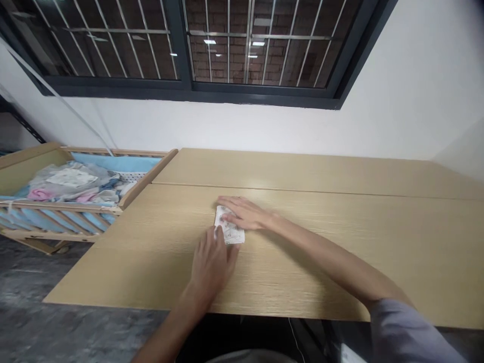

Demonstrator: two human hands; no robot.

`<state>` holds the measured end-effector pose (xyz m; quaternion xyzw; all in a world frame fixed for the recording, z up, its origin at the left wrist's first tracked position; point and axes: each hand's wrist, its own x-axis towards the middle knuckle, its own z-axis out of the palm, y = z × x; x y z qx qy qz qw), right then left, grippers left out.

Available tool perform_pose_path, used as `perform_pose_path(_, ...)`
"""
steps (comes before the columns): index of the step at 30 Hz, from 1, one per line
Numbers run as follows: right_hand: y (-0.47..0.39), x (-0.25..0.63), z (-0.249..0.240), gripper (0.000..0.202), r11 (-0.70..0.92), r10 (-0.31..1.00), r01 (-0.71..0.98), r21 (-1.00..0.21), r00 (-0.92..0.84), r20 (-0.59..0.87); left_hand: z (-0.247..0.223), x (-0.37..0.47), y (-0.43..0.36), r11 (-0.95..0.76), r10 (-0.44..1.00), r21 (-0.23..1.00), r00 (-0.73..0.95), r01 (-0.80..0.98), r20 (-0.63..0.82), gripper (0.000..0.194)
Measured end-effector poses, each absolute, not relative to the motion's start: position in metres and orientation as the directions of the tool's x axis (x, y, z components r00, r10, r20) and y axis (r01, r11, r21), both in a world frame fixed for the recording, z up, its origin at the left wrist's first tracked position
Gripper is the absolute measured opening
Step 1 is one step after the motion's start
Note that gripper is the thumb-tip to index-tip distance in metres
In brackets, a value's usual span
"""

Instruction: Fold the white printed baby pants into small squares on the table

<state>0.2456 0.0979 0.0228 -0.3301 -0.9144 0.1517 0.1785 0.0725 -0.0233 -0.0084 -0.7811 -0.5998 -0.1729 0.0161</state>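
Observation:
A small folded white cloth point(233, 235) with a faint reddish print lies flat on the wooden table point(321, 257). My left hand point(212, 259) is at its lower left, fingertips touching the left edge and the thumb apart at the bottom edge. Over the upper right part rests my right hand point(244, 213), its fingers stretched out along the top edge and the thumb on the cloth's face. Both hands touch the cloth, and neither is wrapped round it. My right hand hides the cloth's upper right corner.
Left of the table stands a wooden crib point(147, 177) with blue lining, holding a pile of clothes and a clear plastic bag point(75, 176). A white wall point(257, 128) and a barred window point(260, 91) are behind the table. A seam crosses the tabletop.

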Motion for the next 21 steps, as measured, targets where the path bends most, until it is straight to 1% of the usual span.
perform_pose_path(2, 0.080, 0.245, 0.024, 0.055, 0.836, 0.512, 0.417, -0.356, -0.827, 0.233, -0.023, 0.080, -0.040, -0.325, 0.917, 0.191, 0.259, 0.926, 0.303, 0.061)
perform_pose_path(4, 0.066, 0.244, 0.018, 0.055, 0.884, 0.399, 0.305, -0.354, -0.887, 0.231, -0.036, 0.086, -0.050, -0.332, 0.920, 0.189, 0.273, 0.924, 0.281, 0.062)
perform_pose_path(5, 0.062, 0.243, 0.014, 0.056, 0.891, 0.367, 0.272, -0.363, -0.902, 0.226, -0.041, 0.088, -0.053, -0.327, 0.924, 0.187, 0.272, 0.926, 0.268, 0.061)
perform_pose_path(7, 0.058, 0.243, 0.005, 0.057, 0.888, 0.345, 0.252, -0.385, -0.918, 0.195, -0.046, 0.091, -0.055, -0.308, 0.933, 0.180, 0.260, 0.934, 0.249, 0.060)
perform_pose_path(11, 0.069, 0.244, -0.002, 0.056, 0.864, 0.377, 0.307, -0.399, -0.920, 0.106, -0.042, 0.093, -0.054, -0.272, 0.951, 0.170, 0.238, 0.947, 0.200, 0.064)
perform_pose_path(14, 0.093, 0.249, -0.001, 0.055, 0.819, 0.461, 0.405, -0.406, -0.886, 0.046, -0.038, 0.093, -0.053, -0.257, 0.955, 0.193, 0.218, 0.947, 0.202, 0.063)
perform_pose_path(17, 0.121, 0.257, -0.006, 0.055, 0.766, 0.555, 0.484, -0.423, -0.830, 0.055, -0.039, 0.093, -0.054, -0.262, 0.949, 0.206, 0.214, 0.943, 0.230, 0.061)
perform_pose_path(19, 0.136, 0.262, -0.013, 0.055, 0.751, 0.582, 0.496, -0.435, -0.809, 0.082, -0.042, 0.093, -0.056, -0.267, 0.946, 0.193, 0.219, 0.944, 0.238, 0.061)
perform_pose_path(21, 0.144, 0.263, -0.020, 0.056, 0.748, 0.586, 0.500, -0.437, -0.807, 0.080, -0.044, 0.093, -0.057, -0.268, 0.943, 0.176, 0.221, 0.947, 0.249, 0.060)
